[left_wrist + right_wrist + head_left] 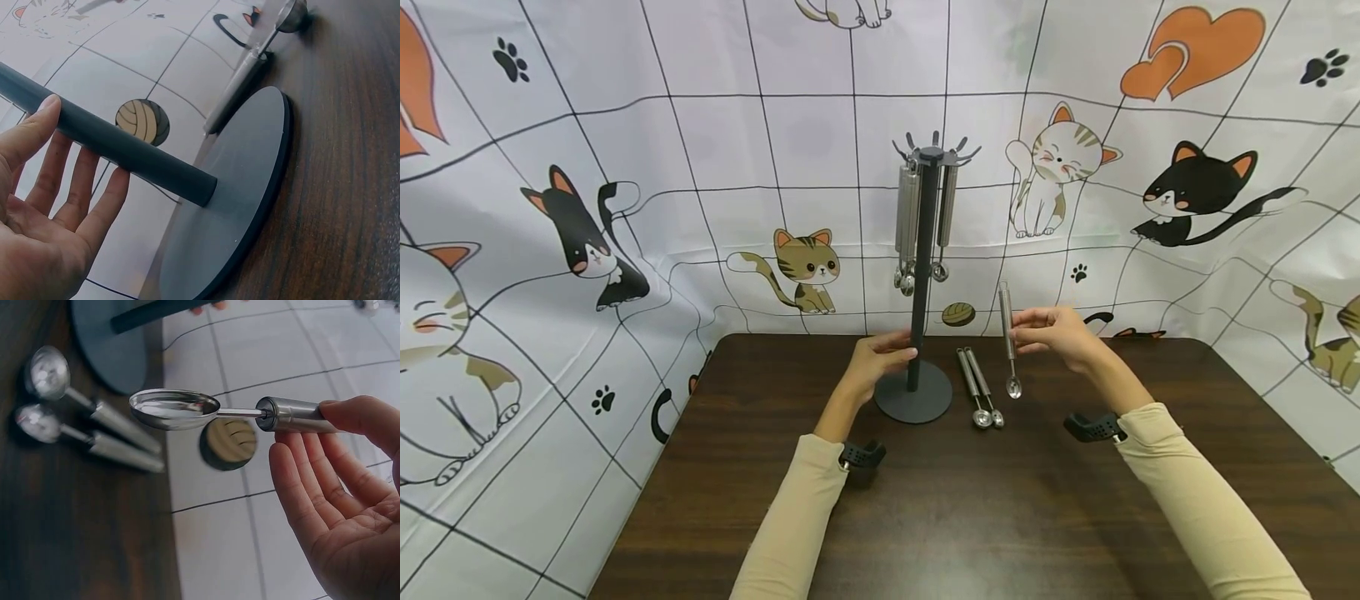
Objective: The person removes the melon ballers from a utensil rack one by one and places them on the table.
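My right hand (1060, 335) pinches a metal spoon (175, 409) by its thick cylindrical handle, thumb on one side and fingers on the other. The spoon hangs bowl down above the table, its small oval bowl shown large in the right wrist view. With thumb and fingertips, my left hand (880, 362) holds the dark grey pole (125, 147) of a stand, low down above its round base (891, 400). Two more metal spoons (977, 392) lie side by side on the table, between the stand and my right hand.
Several metal utensils (906, 221) hang from the hooks (936, 152) at the top of the stand. Close behind rises a white cloth backdrop (715, 150) with cat drawings and grid lines. The dark wooden table (940, 517) stretches forward to it.
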The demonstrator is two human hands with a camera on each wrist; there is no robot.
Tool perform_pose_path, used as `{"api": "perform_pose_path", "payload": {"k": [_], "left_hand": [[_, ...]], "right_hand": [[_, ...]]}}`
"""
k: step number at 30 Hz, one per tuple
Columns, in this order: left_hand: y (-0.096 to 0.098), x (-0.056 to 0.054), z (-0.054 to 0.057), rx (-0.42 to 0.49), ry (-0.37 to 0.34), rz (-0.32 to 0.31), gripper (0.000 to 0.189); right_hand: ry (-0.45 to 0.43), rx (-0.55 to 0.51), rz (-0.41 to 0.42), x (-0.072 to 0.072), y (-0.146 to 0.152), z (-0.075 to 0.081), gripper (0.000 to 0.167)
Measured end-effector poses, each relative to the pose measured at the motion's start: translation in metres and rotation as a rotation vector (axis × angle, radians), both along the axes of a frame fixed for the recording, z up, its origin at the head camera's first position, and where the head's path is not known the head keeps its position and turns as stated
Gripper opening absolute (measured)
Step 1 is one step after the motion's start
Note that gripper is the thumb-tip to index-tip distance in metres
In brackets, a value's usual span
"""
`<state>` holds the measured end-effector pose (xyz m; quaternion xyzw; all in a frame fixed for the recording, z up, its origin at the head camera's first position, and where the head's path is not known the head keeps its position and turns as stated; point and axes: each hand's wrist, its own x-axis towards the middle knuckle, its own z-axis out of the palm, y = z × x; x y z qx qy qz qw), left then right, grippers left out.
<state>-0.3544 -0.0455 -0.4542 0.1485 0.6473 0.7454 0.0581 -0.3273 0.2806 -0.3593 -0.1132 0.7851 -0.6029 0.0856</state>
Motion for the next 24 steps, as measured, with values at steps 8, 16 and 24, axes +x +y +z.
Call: {"api": "perform_pose_path", "payload": {"k": [8, 16, 24], "left_hand": [[0.0, 0.0, 0.001, -0.001, -0.007, 0.006, 0.043], [0.0, -0.001, 0.004, -0.008, -0.012, 0.01, 0.043], [0.0, 0.001, 0.004, -0.015, -0.013, 0.006, 0.043]], "right_hand": [[-0.051, 0.05, 0.0, -0.011, 0.007, -0.03, 0.049], [-0.105, 0.073, 0.004, -0.021, 0.011, -0.05, 0.049], [-0.152, 0.104, 0.005, -0.025, 0.009, -0.067, 0.048]]}}
